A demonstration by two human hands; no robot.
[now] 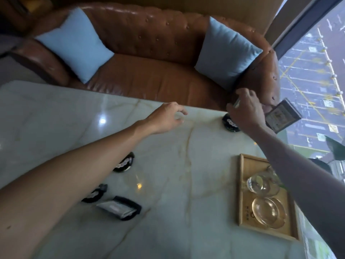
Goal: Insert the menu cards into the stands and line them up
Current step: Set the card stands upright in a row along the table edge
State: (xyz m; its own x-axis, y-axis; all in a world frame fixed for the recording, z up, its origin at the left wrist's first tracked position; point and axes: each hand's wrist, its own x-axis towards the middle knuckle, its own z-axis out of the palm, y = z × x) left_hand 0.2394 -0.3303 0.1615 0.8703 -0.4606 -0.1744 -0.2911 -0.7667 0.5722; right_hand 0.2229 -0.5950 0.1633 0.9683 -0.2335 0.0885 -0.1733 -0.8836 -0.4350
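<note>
Right hand (244,109): fingers clamped on dark rectangular menu card (282,117), held above far edge of pale marble desk (186,184), directly over round black stand (230,124). Left hand (166,117): fingers apart, empty, hovering. Risk: card misses slot, tips stand off edge; judged.

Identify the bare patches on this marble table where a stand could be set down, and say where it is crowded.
The widest free patch lies mid-table, between the dark stands under the left forearm and the wooden tray. The near edge in front of the tray is also bare. Crowded: the far right corner, where the right hand holds a card above a stand, beside an upright card.
</note>
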